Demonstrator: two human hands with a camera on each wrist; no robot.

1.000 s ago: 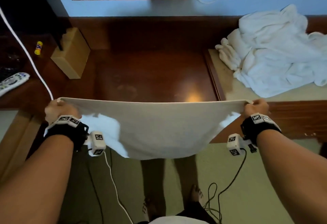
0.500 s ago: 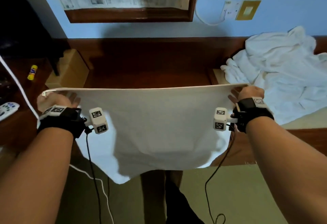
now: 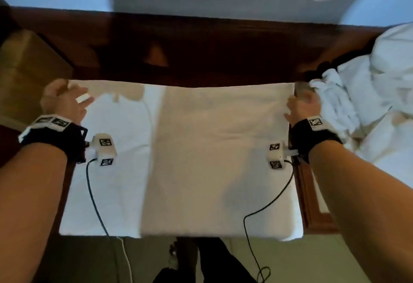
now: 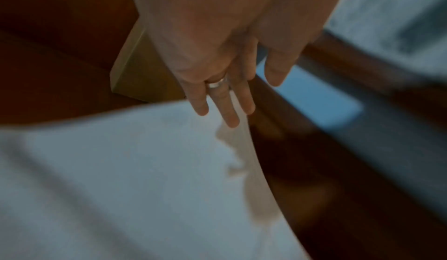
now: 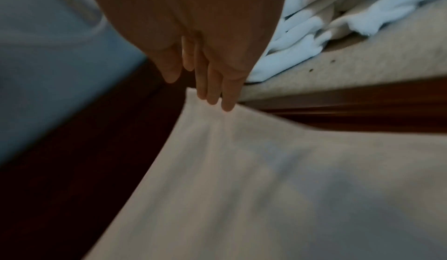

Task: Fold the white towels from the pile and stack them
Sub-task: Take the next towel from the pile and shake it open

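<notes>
The towel (image 3: 190,153) lies spread flat on the desk (image 3: 201,55), the pile (image 3: 368,95) at its right; your left hand (image 3: 63,102) and right hand (image 3: 301,106) rest straight-fingered at its far corners, gripping nothing; next, I judge, pinch both corners and fold towards you.
</notes>
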